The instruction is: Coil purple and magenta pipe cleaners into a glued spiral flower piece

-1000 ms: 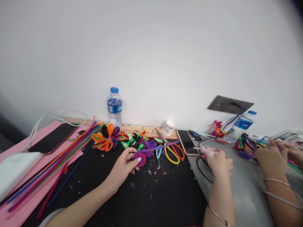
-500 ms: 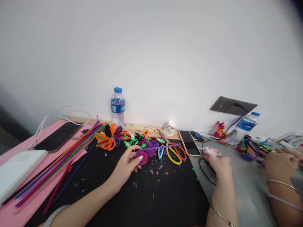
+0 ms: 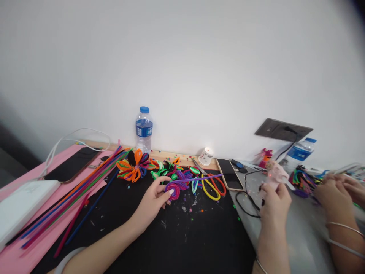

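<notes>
My left hand point(image 3: 157, 193) pinches a coiled purple and pink pipe cleaner rosette point(image 3: 172, 191) above the black mat. A straight purple pipe cleaner tail point(image 3: 205, 177) sticks out of it to the right. My right hand point(image 3: 275, 198) is wrapped around a pink glue gun point(image 3: 276, 173), raised over the grey table; a small red light shows on it. Yellow and red handled scissors point(image 3: 211, 187) and a colourful pipe cleaner flower point(image 3: 133, 166) lie behind my left hand.
Loose pipe cleaners point(image 3: 76, 190) lie on pink paper at left, near a white box point(image 3: 27, 207) and a dark phone point(image 3: 71, 164). Further back are a water bottle point(image 3: 144, 130), paper cup point(image 3: 205, 156) and second phone point(image 3: 229, 174). A black cord point(image 3: 240, 205) loops near another person's hands point(image 3: 336, 192).
My right hand has lifted the pink glue gun off the grey table, up and to the right. The left hand holds the rosette almost in the same place.
</notes>
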Tool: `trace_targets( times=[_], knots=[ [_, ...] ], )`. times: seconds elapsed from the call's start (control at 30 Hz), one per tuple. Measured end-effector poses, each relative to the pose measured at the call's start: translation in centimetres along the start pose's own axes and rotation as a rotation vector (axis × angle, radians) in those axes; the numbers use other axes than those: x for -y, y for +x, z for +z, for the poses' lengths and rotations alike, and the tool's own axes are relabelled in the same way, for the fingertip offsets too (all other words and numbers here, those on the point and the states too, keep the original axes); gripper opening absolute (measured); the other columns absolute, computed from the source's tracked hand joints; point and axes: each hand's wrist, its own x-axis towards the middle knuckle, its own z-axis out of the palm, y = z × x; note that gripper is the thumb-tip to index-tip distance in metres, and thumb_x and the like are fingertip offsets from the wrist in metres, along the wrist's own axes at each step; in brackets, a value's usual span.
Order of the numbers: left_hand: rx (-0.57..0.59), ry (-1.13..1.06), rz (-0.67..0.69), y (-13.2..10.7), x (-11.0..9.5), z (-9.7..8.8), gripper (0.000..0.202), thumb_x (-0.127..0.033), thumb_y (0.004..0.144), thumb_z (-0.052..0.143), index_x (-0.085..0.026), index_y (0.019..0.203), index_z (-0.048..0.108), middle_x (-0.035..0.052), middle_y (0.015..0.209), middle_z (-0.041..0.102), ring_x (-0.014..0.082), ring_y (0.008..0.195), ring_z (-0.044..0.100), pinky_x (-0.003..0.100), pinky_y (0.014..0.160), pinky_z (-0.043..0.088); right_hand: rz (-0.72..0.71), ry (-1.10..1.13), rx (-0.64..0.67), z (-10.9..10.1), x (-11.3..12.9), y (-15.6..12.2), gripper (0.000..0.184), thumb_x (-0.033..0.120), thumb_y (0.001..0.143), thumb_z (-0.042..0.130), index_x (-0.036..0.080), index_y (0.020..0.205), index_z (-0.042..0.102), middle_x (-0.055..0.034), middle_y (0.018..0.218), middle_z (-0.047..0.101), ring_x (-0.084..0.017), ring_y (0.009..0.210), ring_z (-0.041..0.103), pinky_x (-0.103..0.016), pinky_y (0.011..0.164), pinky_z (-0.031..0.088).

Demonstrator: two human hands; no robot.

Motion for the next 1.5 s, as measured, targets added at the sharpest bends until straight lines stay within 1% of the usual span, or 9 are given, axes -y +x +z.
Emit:
trace_targets(
  times=[0.03,0.07,0.1,0.17,0.3,0.5,0.67,0.97,1.5],
  knots=[
    [0.005,0.005,0.009,0.0,0.1,-0.1,0.035,-0.031,0.077,0.061,-0.020,0.106,0.046,-0.0044,0.066,0.059,0.0081,0.050,0.052,0.016,0.044,0.036,0.009,0.100,0.037,0.4,0.6,-0.5,0.024,0.027,0.061,0.043,0.022,0.084,0.046,-0.0100,0.080,0.057,-0.025,0.073,0.058,-0.039,0.061,0.047],
    [0.008,0.008,0.019,0.0,0.1,-0.1,0.034,-0.030,0.077,0.061,-0.020,0.106,0.046,-0.0046,0.065,0.059,0.0078,0.050,0.051,0.016,0.044,0.035,0.051,0.395,0.131,0.8,1.4,-1.2,0.022,0.024,0.057,0.047,0.023,0.079,0.046,-0.0070,0.077,0.055,-0.022,0.069,0.056,-0.037,0.058,0.046],
    [0.010,0.008,0.028,0.0,0.2,-0.1,0.033,-0.030,0.077,0.062,-0.020,0.105,0.047,-0.0048,0.064,0.058,0.0077,0.050,0.051,0.016,0.044,0.034,0.098,0.634,0.271,1.2,2.2,-1.9,0.023,0.022,0.054,0.049,0.022,0.077,0.047,-0.0044,0.074,0.053,-0.019,0.064,0.054,-0.036,0.057,0.045],
    [0.008,0.002,0.043,0.0,0.2,-0.2,0.033,-0.030,0.077,0.063,-0.020,0.104,0.048,-0.0050,0.064,0.058,0.0076,0.049,0.050,0.016,0.044,0.034,0.182,0.890,0.522,1.9,3.7,-3.5,0.026,0.019,0.054,0.049,0.020,0.080,0.052,-0.0009,0.070,0.049,-0.015,0.055,0.048,-0.034,0.053,0.043],
    [0.005,0.006,0.051,0.0,-0.1,-0.2,0.031,-0.030,0.077,0.062,-0.019,0.103,0.047,-0.0040,0.066,0.059,0.0081,0.050,0.051,0.018,0.047,0.037,0.278,1.033,0.848,2.7,5.0,-5.8,0.032,0.021,0.053,0.049,0.017,0.083,0.056,-0.0001,0.064,0.046,-0.013,0.049,0.042,-0.030,0.046,0.040],
    [-0.045,0.034,0.066,-0.1,-0.8,-0.1,0.033,-0.028,0.076,0.063,-0.018,0.102,0.047,-0.0039,0.067,0.059,0.0097,0.053,0.055,0.020,0.049,0.041,0.354,1.043,1.118,4.3,4.5,-7.8,0.033,0.042,0.069,0.058,0.016,0.090,0.057,0.0004,0.062,0.044,-0.012,0.048,0.038,-0.027,0.043,0.037],
    [-0.057,0.003,0.101,0.5,-0.7,-0.5,0.034,-0.029,0.076,0.063,-0.018,0.104,0.047,-0.0041,0.069,0.059,0.0099,0.053,0.057,0.020,0.050,0.043,0.385,0.995,1.240,6.5,4.4,-9.1,0.031,0.042,0.075,0.067,0.015,0.088,0.056,0.0047,0.057,0.040,-0.007,0.045,0.035,-0.022,0.042,0.035],
    [-0.084,-0.055,0.063,0.7,-0.9,-0.7,0.037,-0.032,0.072,0.067,-0.018,0.099,0.047,-0.0030,0.070,0.061,0.0109,0.056,0.060,0.021,0.052,0.046,0.445,0.915,1.389,8.9,3.0,-8.8,0.031,0.043,0.077,0.066,0.015,0.087,0.056,0.0066,0.052,0.042,-0.005,0.038,0.035,-0.019,0.037,0.035],
    [-0.042,-0.046,0.004,0.5,-1.6,-0.9,0.036,-0.028,0.070,0.068,-0.018,0.099,0.049,-0.0035,0.069,0.061,0.0126,0.059,0.063,0.023,0.056,0.049,0.531,0.891,1.364,8.4,2.2,-10.3,0.038,0.050,0.074,0.066,0.013,0.081,0.060,0.0076,0.044,0.041,-0.005,0.032,0.033,-0.019,0.032,0.038]
  ],
)
